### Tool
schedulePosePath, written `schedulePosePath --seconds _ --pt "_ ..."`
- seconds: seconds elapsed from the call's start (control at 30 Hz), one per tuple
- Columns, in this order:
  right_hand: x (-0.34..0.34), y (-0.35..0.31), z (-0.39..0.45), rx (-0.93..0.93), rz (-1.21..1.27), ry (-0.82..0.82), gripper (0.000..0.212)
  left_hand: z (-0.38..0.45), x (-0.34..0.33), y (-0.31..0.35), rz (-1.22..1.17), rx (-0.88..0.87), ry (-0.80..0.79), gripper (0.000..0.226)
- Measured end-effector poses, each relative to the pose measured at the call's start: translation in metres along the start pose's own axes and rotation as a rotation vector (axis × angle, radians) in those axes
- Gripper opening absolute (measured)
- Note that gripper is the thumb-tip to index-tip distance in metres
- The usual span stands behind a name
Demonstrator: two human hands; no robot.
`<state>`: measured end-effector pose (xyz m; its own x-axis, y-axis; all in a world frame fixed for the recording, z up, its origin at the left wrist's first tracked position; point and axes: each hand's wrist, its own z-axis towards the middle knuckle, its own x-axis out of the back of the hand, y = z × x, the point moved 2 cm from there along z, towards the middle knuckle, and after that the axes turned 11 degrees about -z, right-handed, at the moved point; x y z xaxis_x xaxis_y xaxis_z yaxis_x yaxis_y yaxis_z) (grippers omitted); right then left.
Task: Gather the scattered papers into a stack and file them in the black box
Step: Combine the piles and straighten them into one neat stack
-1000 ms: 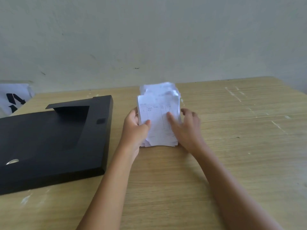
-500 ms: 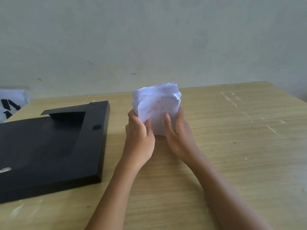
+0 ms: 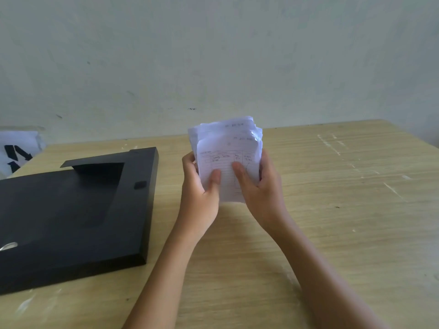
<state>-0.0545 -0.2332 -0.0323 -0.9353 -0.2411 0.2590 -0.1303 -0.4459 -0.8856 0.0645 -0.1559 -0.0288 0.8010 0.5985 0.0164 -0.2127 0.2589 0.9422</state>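
A stack of small white papers (image 3: pixel 226 143) with printed lines and handwriting stands upright between my hands, its lower edge just above the table. My left hand (image 3: pixel 202 191) grips its left side with the thumb across the front sheet. My right hand (image 3: pixel 259 188) grips the right side, thumb also on the front. The sheets' top edges are uneven. The black box (image 3: pixel 71 210) lies flat on the table to the left of my hands, its lid shut, with a small clasp on the near right edge.
The wooden table (image 3: pixel 344 210) stretches bare to the right and front of my hands. A white sheet with black marks (image 3: pixel 16 150) leans at the far left by the wall. A pale wall rises behind the table.
The stack has gone from lying flat on the table to standing upright in both hands, lifted a little. My thumbs have shifted onto the front sheet.
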Motion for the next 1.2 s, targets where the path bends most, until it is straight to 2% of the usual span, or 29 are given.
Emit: schedulePosePath --seconds 0.07,0.13,0.27,0.37,0.43,0.5,0.53,0.6,0.67,0.73,0.8,0.9,1.0,1.1,1.2 --pt "-0.001 0.003 0.0 -0.011 -0.029 -0.012 0.022 0.0 0.001 -0.004 0.0 0.046 -0.028 0.03" --pt "-0.003 0.009 0.0 -0.037 -0.081 -0.047 0.024 -0.002 -0.001 -0.009 0.096 0.081 -0.06 0.024" --pt "-0.003 0.011 0.0 -0.006 -0.054 -0.001 0.017 -0.003 -0.005 -0.01 0.089 0.019 -0.037 0.028" --pt "-0.005 0.014 -0.001 -0.05 -0.07 -0.027 0.021 -0.003 -0.004 -0.018 0.152 0.105 -0.074 0.023" --pt "-0.005 0.018 0.001 -0.06 -0.062 -0.025 0.016 -0.001 -0.002 -0.022 0.188 0.14 -0.08 0.021" --pt "-0.004 0.02 0.002 -0.069 -0.043 -0.035 0.011 -0.002 -0.001 -0.017 0.173 0.16 -0.077 0.033" --pt "-0.004 0.021 0.002 -0.073 -0.031 -0.048 0.011 -0.004 0.0 -0.011 0.196 0.117 -0.04 0.045" --pt "-0.004 0.021 0.002 -0.078 -0.009 -0.072 0.014 -0.009 0.005 0.012 0.358 -0.111 0.09 0.066" --pt "-0.003 0.021 0.001 -0.068 0.019 -0.086 0.014 -0.014 0.006 0.042 0.519 -0.395 0.18 0.067" --pt "-0.003 0.02 0.002 -0.049 0.031 -0.092 0.014 -0.008 -0.002 0.067 0.669 -0.576 0.158 0.061" --pt "-0.002 0.02 0.002 -0.035 0.022 -0.109 0.01 0.004 -0.015 0.077 0.827 -0.583 0.113 0.06" --pt "0.001 0.02 0.001 -0.005 0.049 -0.124 0.011 0.016 -0.035 0.076 1.018 -0.458 0.031 0.065" --pt "0.003 0.013 -0.001 0.075 0.075 -0.131 0.03 0.016 -0.044 0.061 1.174 -0.401 -0.021 0.067" --pt "0.004 0.007 -0.001 0.093 0.127 -0.118 0.04 0.014 -0.046 0.062 1.217 -0.417 0.019 0.061" --pt "0.005 0.006 -0.001 0.083 0.132 -0.099 0.029 0.014 -0.047 0.065 1.232 -0.448 0.015 0.058"
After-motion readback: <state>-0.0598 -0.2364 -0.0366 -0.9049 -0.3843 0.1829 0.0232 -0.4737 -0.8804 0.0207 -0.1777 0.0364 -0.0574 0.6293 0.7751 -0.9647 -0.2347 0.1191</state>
